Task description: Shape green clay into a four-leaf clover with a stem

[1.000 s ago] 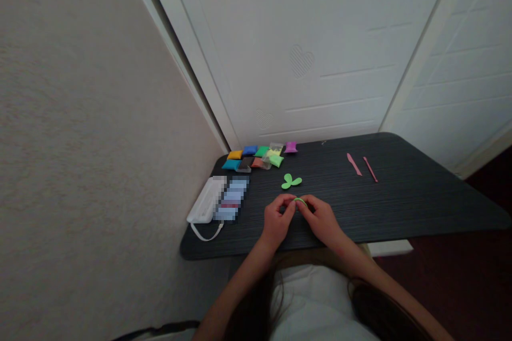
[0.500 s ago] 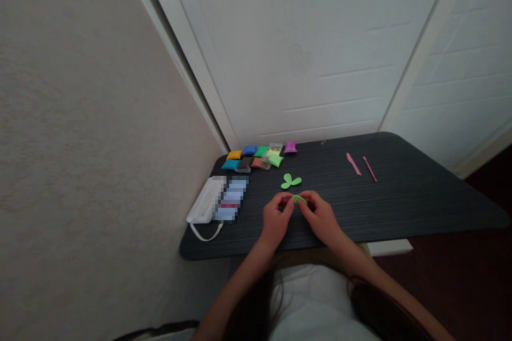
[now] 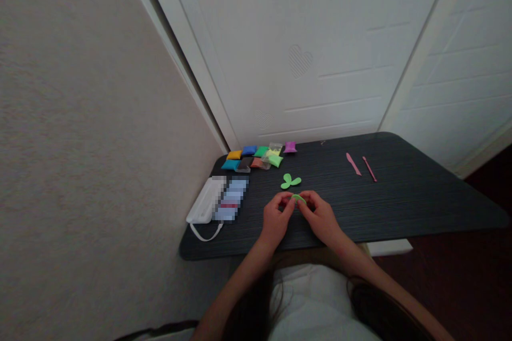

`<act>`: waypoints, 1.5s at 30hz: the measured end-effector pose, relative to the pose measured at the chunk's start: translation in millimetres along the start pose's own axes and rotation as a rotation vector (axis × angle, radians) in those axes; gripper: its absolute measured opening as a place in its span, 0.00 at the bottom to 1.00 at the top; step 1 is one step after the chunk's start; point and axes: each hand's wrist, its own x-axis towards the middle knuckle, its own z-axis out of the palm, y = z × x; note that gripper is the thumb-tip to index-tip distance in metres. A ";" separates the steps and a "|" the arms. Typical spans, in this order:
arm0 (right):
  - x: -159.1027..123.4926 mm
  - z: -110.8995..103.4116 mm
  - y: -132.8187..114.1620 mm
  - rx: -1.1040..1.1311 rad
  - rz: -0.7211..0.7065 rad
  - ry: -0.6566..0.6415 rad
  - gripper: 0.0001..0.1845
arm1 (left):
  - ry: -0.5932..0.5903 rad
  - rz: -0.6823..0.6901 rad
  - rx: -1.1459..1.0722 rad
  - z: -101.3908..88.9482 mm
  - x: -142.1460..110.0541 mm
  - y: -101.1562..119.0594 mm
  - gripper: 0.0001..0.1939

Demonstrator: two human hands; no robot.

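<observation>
One thin, curved light-green piece (image 3: 298, 198) is pinched between the fingertips of the left hand (image 3: 276, 219) and the right hand (image 3: 323, 219), above the near half of the desk (image 3: 412, 192). Just beyond, one flat green three-lobed shape (image 3: 287, 184) is laid on the dark, finely ribbed surface. Nine soft coloured packets (image 3: 231, 164) are grouped at the far left edge. Two slim pink tools (image 3: 352, 163) are set well apart at right. One white case (image 3: 206, 202) and one pixelated pale-blue item (image 3: 232, 197) are placed at left.
</observation>
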 end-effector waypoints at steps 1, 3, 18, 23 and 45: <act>0.1 0.2 0.4 0.001 -0.001 -0.002 0.11 | 0.001 -0.002 0.000 0.0 0.0 0.0 0.11; 0.2 0.4 0.6 0.005 -0.008 -0.004 0.11 | 0.008 -0.003 -0.003 0.1 0.2 0.2 0.11; -0.2 -1.2 -2.3 0.027 -0.014 -0.026 0.10 | 0.029 0.028 0.042 -0.7 -0.5 3.5 0.10; -0.5 -0.4 -1.4 0.026 -0.008 -0.032 0.11 | 0.034 0.016 0.029 -0.2 -0.7 4.3 0.10; -0.3 -0.6 -2.3 0.031 -0.005 -0.034 0.11 | -0.021 0.003 0.025 0.7 -0.3 4.3 0.10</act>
